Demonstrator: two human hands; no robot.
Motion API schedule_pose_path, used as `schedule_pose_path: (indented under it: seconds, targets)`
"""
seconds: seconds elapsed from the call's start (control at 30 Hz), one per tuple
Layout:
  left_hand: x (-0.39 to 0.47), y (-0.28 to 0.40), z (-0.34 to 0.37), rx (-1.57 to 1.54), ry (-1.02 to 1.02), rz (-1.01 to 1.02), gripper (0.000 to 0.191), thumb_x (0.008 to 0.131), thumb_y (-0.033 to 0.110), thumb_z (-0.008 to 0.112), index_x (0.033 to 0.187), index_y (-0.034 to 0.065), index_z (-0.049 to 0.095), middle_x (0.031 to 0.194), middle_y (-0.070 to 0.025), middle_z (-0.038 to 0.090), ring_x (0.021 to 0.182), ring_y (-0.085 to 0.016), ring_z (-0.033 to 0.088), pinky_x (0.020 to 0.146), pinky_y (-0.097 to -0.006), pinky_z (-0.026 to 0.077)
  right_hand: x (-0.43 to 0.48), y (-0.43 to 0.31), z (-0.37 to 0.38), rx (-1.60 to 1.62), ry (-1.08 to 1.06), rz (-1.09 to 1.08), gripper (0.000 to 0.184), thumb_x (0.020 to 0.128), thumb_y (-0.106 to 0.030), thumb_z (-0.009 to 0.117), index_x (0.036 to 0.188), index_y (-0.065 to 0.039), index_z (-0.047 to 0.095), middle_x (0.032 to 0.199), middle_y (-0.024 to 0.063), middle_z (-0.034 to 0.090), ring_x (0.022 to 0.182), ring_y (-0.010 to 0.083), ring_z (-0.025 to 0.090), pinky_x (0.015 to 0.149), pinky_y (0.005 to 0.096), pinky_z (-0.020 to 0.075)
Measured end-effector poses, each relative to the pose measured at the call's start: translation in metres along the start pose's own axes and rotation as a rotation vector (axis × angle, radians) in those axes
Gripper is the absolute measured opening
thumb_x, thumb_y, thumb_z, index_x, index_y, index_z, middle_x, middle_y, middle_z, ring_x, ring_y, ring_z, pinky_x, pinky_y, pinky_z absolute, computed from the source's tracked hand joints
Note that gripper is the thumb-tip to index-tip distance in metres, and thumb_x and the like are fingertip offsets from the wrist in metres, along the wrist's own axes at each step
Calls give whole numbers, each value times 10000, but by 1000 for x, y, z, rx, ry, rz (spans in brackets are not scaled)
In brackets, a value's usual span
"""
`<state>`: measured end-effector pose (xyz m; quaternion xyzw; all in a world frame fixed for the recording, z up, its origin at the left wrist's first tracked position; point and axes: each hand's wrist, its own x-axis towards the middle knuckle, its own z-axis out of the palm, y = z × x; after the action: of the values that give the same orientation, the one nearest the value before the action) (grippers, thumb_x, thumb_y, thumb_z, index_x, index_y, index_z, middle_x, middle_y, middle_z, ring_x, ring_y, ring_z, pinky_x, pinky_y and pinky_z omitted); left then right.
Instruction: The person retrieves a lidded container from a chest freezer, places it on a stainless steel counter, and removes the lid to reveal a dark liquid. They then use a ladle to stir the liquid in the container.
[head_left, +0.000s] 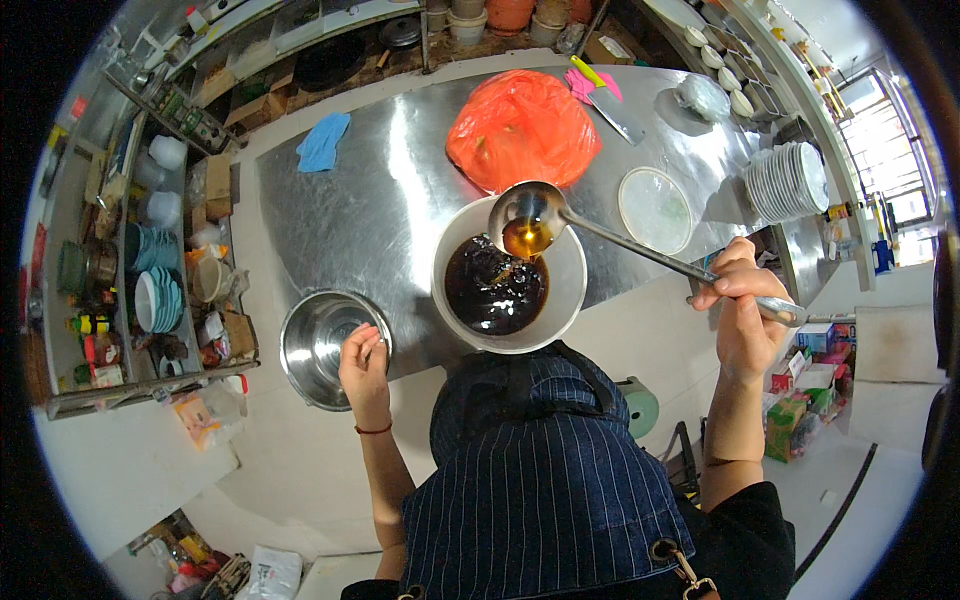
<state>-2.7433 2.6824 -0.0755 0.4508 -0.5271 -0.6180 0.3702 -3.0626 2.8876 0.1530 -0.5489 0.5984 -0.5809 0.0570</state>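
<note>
My right hand (742, 315) grips the handle of a steel ladle (637, 247). The ladle's bowl, holding some amber-brown liquid (526, 236), is above the far part of a white bucket (566, 311). Dark brown liquid (495, 292) with a glossy surface lies inside the bucket. At the left, my left hand (365, 367) is at the right rim of a stainless steel basin (307, 337), fingers touching or gripping it; the exact hold is partly hidden. No contents show in the basin.
Behind the bucket sits a red plastic bag (525, 127). A cleaver (619, 120) with a yellow-green handle, a pink cloth (581, 84), a round white lid (655, 210) and a blue cloth (322, 142) lie on the steel table (360, 217). Stacked plates (787, 184) stand at right; shelves (124, 300) line the left.
</note>
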Motion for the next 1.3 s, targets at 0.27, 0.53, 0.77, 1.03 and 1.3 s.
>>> schedule_pose_path:
  seconds: [0.27, 0.53, 0.77, 1.03, 1.3]
  targets:
    - [-1, 1, 0, 6, -5, 3, 194, 871, -30, 547, 1064, -28, 567, 1213, -132, 514, 1008, -152, 548, 889, -258, 443, 5, -12, 4, -133, -4, -97, 245, 881, -270, 549, 825, -59, 661, 682, 54, 660, 678, 173, 480, 827, 374, 324]
    - [-2, 2, 0, 17, -11, 10, 182, 880, -25, 538, 1059, -26, 573, 1200, -131, 520, 1024, -158, 550, 895, -262, 444, 8, -18, 5, -192, -18, -151, 232, 861, -279, 577, 781, -82, 670, 672, 29, 660, 660, 179, 494, 860, 400, 307]
    - [-3, 3, 2, 32, -8, 12, 185, 880, -23, 539, 1060, -25, 577, 1195, -127, 523, 1030, -163, 551, 908, -268, 440, 10, -18, 7, -228, -74, -175, 186, 819, -243, 613, 810, -71, 684, 703, 25, 665, 657, 184, 506, 863, 398, 313]
    - [0, 2, 3, 19, -7, 35, 182, 871, -22, 549, 1050, -26, 585, 1194, -125, 522, 1020, -160, 551, 893, -267, 448, -16, 65, 72, -588, -343, -117, 107, 732, -90, 686, 837, -95, 663, 689, 9, 611, 695, 175, 546, 778, 354, 353]
    - [-5, 8, -1, 7, 3, 16, 192, 870, -26, 547, 1059, -23, 580, 1193, -120, 519, 1008, -155, 550, 876, -265, 458, -41, 141, 125, -635, -480, -142, 114, 707, -95, 661, 821, -104, 657, 632, 15, 578, 698, 194, 532, 743, 361, 349]
